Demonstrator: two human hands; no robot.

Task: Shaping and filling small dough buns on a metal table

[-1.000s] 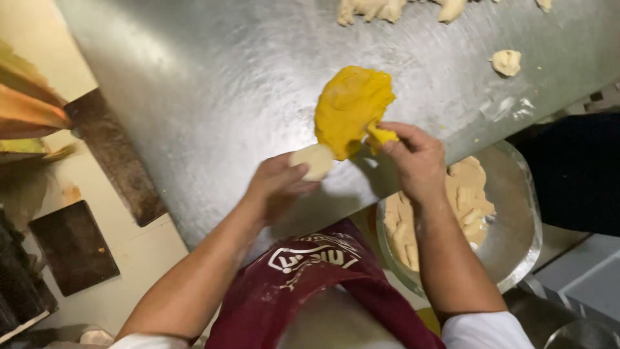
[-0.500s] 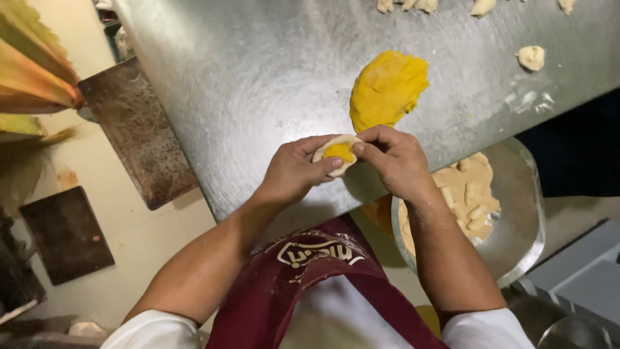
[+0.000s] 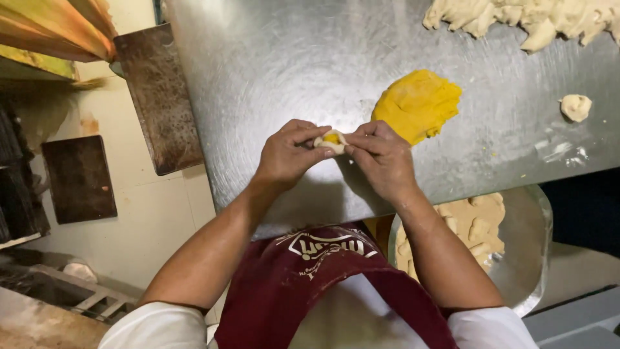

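bright overhead light glares off the steel table [image 3: 271, 71], image sharp.

Both hands, left [image 3: 287, 155] and right [image 3: 383, 158], meet with fingertips pinched together.

Steel table [image 3: 271, 71] bears yellow filling [image 3: 418, 103], dough pieces [image 3: 516, 16].

Right hand [image 3: 382, 160] no longer at the yellow filling mound [image 3: 418, 103]; a second ago its fingers were pulling a bit off the mound's near edge, now it sits just beside that edge, clear of it. Left hand [image 3: 289, 155] has closed in to meet it. Dough piece [image 3: 332, 141], earlier lying open in the left palm, then half wrapped, is now pinched between both hands' fingertips, with only a small spot of yellow showing at its top.
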